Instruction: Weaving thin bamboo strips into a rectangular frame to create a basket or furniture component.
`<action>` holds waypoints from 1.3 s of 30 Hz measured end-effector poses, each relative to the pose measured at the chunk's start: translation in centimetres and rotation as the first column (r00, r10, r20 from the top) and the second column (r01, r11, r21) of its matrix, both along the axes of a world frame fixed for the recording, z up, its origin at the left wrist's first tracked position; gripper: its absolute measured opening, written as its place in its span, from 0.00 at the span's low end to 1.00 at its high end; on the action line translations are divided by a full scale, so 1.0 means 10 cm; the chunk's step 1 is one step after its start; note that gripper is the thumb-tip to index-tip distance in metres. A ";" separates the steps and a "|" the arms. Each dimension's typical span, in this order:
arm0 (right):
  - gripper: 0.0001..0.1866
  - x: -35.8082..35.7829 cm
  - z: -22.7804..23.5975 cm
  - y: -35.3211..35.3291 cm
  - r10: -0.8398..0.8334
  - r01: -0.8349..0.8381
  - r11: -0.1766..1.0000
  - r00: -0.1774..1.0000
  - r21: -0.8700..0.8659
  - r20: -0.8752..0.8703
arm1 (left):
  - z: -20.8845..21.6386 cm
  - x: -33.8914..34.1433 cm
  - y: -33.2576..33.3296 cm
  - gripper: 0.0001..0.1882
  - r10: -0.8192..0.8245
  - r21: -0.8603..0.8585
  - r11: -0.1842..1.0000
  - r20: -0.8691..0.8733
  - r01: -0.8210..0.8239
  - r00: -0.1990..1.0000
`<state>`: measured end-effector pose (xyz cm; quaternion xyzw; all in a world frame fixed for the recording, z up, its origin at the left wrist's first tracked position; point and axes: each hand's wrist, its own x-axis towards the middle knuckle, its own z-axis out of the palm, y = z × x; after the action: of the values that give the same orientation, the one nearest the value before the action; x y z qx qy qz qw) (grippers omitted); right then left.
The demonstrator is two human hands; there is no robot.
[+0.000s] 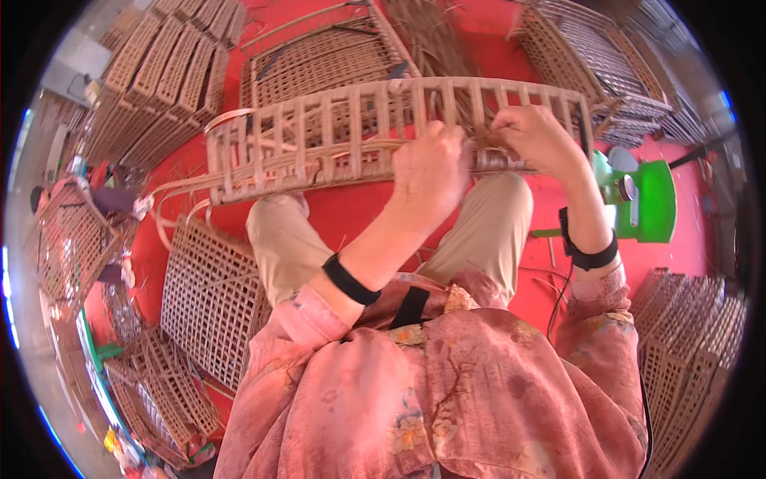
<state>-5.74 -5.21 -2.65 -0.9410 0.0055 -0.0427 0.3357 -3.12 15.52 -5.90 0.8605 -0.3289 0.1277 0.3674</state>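
Observation:
A long brown woven lattice piece (355,132), like the side of a wicker basket, lies across my knees. Long pale weaving strips (179,186) run along its lower part and trail off past its left end. My left hand (433,166) is closed at the right half of the lattice, where these strips pass under the fingers. Close beside it, my right hand (541,142) pinches a brown strip between the upright slats. Slight blur and the knuckles hide the exact fingertip contact.
Stacks of woven panels stand at the far left (159,68), far right (590,52) and near right (686,343). Another panel (211,295) leans by my left leg. Loose strips (435,36) lie ahead. A green stool (656,203) is right. A person handles a panel (76,239) at left.

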 end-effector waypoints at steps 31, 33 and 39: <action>0.10 -0.37 0.04 -0.73 -0.010 0.026 0.995 0.987 -0.096 0.163 | 0.21 0.26 -0.69 0.10 -0.207 0.061 0.974 -0.143 0.218 0.968; 0.08 -0.59 0.22 -0.71 -0.234 0.234 0.972 0.953 0.023 0.194 | 0.27 0.25 -0.82 0.13 -0.197 -0.011 0.980 0.056 0.198 0.979; 0.13 -0.82 0.66 -0.79 -0.421 0.384 0.889 0.900 0.248 0.115 | 0.30 0.28 -1.22 0.15 -0.565 -0.315 0.821 -0.335 0.476 0.754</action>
<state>-13.98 -13.12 3.98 -0.8695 0.1779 -0.1885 0.4205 -0.28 3.30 -2.86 0.6971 -0.4554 -0.1312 0.5380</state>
